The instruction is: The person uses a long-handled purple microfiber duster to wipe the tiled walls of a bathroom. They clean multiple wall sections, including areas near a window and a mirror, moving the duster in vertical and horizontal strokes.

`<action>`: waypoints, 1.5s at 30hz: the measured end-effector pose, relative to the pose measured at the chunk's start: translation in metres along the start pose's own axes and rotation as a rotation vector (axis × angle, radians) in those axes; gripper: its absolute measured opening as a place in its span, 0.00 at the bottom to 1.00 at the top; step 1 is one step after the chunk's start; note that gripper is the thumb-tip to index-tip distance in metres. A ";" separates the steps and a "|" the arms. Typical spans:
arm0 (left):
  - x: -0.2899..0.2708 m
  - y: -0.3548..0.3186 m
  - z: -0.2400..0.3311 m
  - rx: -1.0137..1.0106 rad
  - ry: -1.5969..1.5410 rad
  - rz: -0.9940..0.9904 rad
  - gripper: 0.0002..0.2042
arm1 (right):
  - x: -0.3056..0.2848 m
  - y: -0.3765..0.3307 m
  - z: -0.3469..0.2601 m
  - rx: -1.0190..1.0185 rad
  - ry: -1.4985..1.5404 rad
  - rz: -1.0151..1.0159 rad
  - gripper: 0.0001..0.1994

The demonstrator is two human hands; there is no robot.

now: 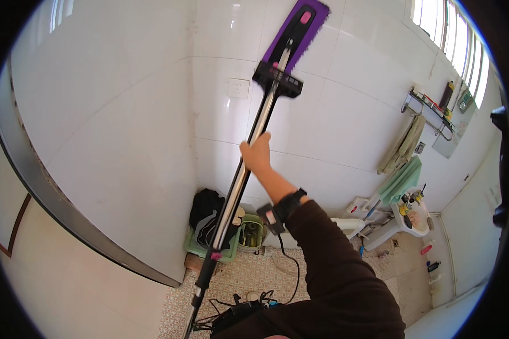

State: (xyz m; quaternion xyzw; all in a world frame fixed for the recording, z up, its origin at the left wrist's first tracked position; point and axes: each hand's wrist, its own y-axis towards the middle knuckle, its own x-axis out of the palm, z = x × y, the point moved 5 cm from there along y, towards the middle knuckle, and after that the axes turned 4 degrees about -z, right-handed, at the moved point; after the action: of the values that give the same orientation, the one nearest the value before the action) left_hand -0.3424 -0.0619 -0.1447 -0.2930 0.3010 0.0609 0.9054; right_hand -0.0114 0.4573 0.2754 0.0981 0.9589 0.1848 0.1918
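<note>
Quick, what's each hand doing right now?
Left hand: out of view, so whether it is open or closed cannot be told.
Right hand: closed around the pole of the mop.

You had bright daylight from the upper-right window (pixel 456 42), which washed out white; glossy wall tiles (pixel 333 116) threw small glints, and edges bowed toward the black rim.

Mop pole (pixel 232 198): lower end cut off at 7 o'clock. Purple mop head (pixel 296 35): tip clipped toward 12–1. Right hand (pixel 258 155), centre: some fingers hidden behind pole. Basin (pixel 419 232), 3–4 o'clock: contents (pixel 414 217) too small to identify.
</note>
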 end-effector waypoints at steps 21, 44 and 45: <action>-0.048 -0.210 -0.100 -0.402 0.012 -0.345 0.22 | 0.090 -0.156 0.205 0.376 -0.245 -0.330 0.37; -0.015 -0.003 0.014 0.124 0.061 -0.088 0.17 | -0.077 0.020 0.030 -0.117 -0.098 0.151 0.35; -0.017 -0.007 -0.004 0.050 0.141 -0.157 0.15 | -0.072 0.009 0.049 -0.105 -0.128 0.138 0.38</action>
State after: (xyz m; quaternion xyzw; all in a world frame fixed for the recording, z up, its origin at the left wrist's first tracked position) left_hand -0.3568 -0.0687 -0.1344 -0.2968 0.3413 -0.0386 0.8910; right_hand 0.0749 0.4622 0.2609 0.1652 0.9246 0.2411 0.2442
